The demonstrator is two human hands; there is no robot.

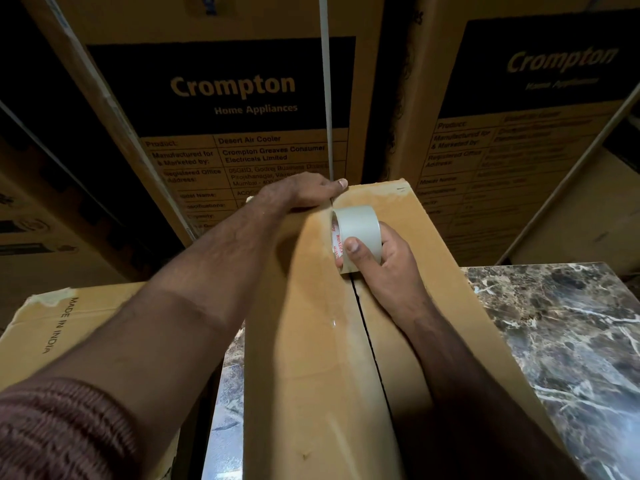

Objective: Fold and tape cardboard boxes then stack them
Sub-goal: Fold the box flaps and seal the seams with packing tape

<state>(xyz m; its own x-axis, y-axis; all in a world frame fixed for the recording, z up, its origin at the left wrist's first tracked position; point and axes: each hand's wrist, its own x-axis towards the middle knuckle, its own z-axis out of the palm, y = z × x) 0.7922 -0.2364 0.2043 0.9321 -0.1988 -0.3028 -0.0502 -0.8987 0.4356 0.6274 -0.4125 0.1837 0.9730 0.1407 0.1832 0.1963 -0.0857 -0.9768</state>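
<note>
Left hand (pixel 304 192) is lying flat, pressing the box (pixel 311 341) far edge; right hand (pixel 377 261) is gripping the tape roll (pixel 358 233) at the seam, big cartons (pixel 242 98) crowding behind.

The tall brown cardboard carton (pixel 221 109) at upper centre of the frame carries a black panel reading "Crompton" and "Home Appliances". Its printed table below reads "Product: Desert Air Cooler", "Manufactured for & Marketed by: Crompton Greaves Consumer Electricals Limited" and "Registered Office Address:", with "Mumbai" partly legible; the lower rows are too dim to read. A second tall brown carton (pixel 540 98) at upper right shows "Crompton" again, its table blurred. The flat brown cardboard box (pixel 65 323) at lower left bears "MADE IN INDIA". The clear tape roll (pixel 358 233) at centre has red core lettering, "WONDER".
</note>
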